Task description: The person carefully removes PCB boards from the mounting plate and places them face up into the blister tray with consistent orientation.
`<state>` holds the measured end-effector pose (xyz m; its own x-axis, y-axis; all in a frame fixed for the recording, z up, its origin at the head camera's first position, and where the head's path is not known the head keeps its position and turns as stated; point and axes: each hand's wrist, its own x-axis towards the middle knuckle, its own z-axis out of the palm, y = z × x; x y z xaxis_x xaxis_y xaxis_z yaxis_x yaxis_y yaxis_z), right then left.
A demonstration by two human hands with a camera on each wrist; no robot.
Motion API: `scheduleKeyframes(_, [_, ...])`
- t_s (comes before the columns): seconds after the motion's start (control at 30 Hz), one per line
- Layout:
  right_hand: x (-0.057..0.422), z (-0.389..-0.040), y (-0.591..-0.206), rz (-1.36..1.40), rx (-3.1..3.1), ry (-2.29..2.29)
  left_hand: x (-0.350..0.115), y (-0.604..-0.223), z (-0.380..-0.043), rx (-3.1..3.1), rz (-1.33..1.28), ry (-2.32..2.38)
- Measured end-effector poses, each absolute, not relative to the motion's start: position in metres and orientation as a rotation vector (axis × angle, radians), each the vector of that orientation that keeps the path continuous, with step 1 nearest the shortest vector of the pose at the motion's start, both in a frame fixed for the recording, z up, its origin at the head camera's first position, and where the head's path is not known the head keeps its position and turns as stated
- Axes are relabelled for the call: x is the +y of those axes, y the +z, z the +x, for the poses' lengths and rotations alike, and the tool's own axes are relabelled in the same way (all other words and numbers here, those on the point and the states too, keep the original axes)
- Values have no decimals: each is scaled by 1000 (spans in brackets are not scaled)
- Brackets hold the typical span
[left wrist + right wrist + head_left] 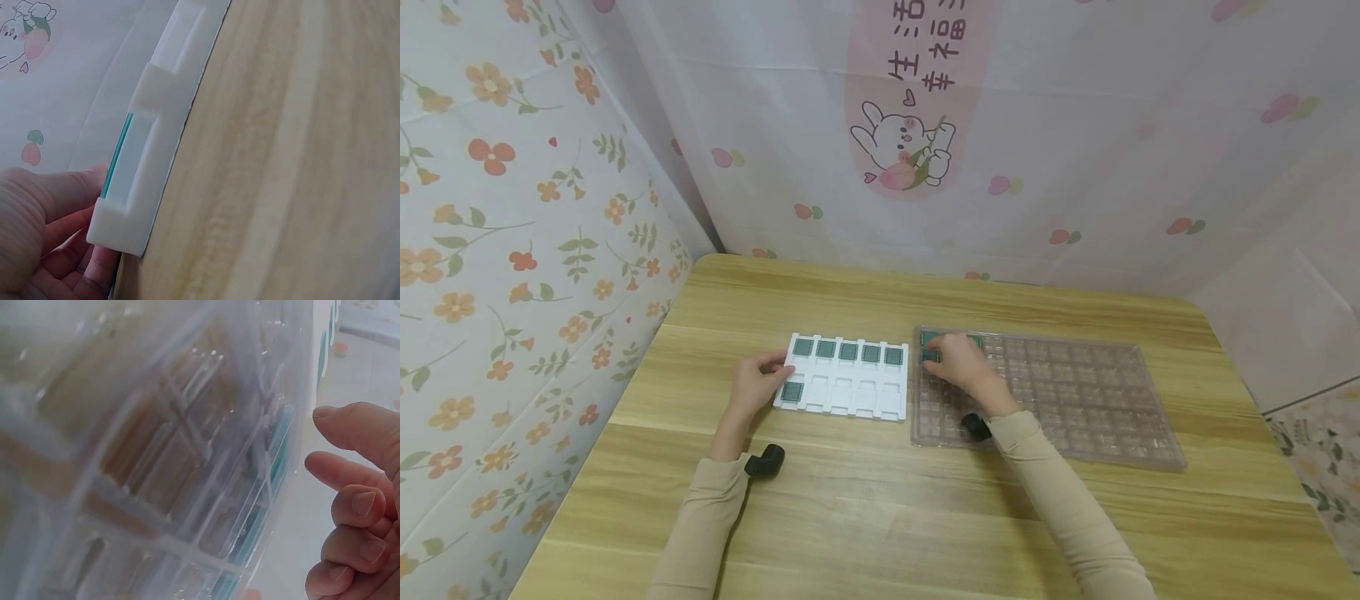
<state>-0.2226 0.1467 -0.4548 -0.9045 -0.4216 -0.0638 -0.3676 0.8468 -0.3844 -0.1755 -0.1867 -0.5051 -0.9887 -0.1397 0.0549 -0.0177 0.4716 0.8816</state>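
Observation:
My left hand (757, 384) grips the left end of a white tray (842, 373), thumb at its edge in the left wrist view. Green square chips (848, 351) fill the tray's far row, and another chip (792, 392) lies at the left of the near row. Over the far left corner of a clear plastic tray (1052, 400) is my right hand (961, 363), thumb and index finger spread beside a green chip (930, 356). The right wrist view shows a gap between those fingertips and the other fingers curled. Part of the green chips there is hidden behind the hand.
The two trays lie side by side on a wooden table (850, 517), the clear one with many pockets. Behind the table hangs a printed curtain (1075, 150); a flowered cloth (512, 250) hangs at the left. A black wrist device (765, 462) sits at the left cuff.

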Motion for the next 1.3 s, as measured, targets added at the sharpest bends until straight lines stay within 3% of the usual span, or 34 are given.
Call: scheduleKeyframes(1.3, [110, -205, -453, -779, 2825, -759, -186, -503, -176, -2562, 126, -1544])
